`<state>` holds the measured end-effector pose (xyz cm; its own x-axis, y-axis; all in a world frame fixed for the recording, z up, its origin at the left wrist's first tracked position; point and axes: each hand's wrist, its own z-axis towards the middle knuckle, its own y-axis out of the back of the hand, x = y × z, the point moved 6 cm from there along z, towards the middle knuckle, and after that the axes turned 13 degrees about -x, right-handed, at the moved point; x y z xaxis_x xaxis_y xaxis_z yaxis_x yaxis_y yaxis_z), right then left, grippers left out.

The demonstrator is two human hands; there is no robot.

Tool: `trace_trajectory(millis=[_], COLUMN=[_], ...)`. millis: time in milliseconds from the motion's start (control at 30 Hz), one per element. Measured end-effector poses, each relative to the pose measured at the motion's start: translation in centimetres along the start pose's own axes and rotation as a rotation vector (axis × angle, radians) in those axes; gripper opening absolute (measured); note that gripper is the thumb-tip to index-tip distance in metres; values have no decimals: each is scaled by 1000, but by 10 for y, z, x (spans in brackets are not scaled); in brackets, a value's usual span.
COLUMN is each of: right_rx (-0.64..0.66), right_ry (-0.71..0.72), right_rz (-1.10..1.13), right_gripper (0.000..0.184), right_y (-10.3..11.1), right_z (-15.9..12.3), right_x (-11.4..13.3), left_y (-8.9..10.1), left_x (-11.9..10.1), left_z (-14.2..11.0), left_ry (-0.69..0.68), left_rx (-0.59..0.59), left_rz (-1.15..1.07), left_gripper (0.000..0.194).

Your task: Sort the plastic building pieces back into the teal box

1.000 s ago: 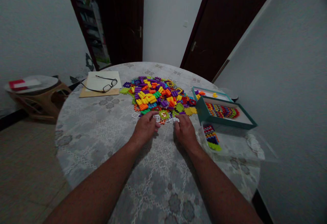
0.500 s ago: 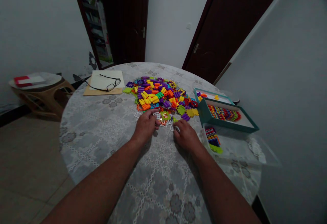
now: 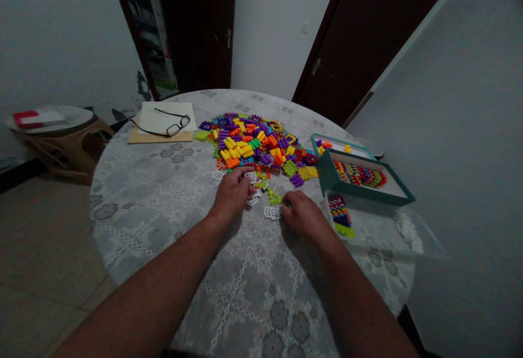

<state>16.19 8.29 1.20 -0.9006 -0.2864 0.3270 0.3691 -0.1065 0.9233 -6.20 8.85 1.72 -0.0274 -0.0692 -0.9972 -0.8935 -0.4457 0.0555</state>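
Observation:
In front of a heap of colourful plastic building pieces [image 3: 249,143], my left hand [image 3: 232,193] is closed with fingers curled round white lattice pieces [image 3: 250,177]. My right hand [image 3: 302,213] pinches a small white lattice panel [image 3: 272,213] just above the cloth. Between the two hands lies a lime-green toothed piece [image 3: 273,197]. Another white lattice piece [image 3: 218,175] rests on the cloth left of my left hand. My palms and fingers hide part of what they grip.
A teal box [image 3: 368,192] of sorted coloured pieces stands at the right, with a clear plastic tray [image 3: 376,232] in front of it. Black glasses [image 3: 174,129] lie on papers [image 3: 147,109] at the left. A patterned cloth covers the round table [image 3: 163,205].
My right hand has drawn slightly toward me and away from the heap, with the white panel now showing at its fingertips. The view has shifted a little.

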Motion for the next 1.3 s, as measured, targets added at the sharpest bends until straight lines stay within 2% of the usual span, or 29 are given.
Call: trace_trajectory(millis=[167,267,467,633,800,900,1000,1167,1300], right_rx=[-34,-58,76,63,58,42,22,28,17], right_ry=[-37,-85,-35,-46,-25,-7,-23,-25,20], right_rz=[-21,-48,-66,-25,41,32,23,52,81], right_gripper=[25,30,16,20,4,12,9,19,15], right_y=[0,7,13,8,6,8,10,6,0], right_z=[7,11,0,-1,5,6,6,5,4], right_x=[-3,-8,-4,-6,-11,-10,-10,-8,-3], left_y=[-2,-4,-6,-7,-8,-12,-15,-17,-17], left_x=[2,3,2,-1,1,3,4,4,4], left_z=[0,0,-2,-6,-8,-9,-11,-12,-13], left_ry=[-20,-24,-36,-84,-106,-110,-108,-110,-106], left_rx=[24,36,59,82,102,145,183,191,193], left_rz=[29,50,56,96,130,149,145,138,138], left_gripper=[42,43,43,41,41,41,43,42,37])
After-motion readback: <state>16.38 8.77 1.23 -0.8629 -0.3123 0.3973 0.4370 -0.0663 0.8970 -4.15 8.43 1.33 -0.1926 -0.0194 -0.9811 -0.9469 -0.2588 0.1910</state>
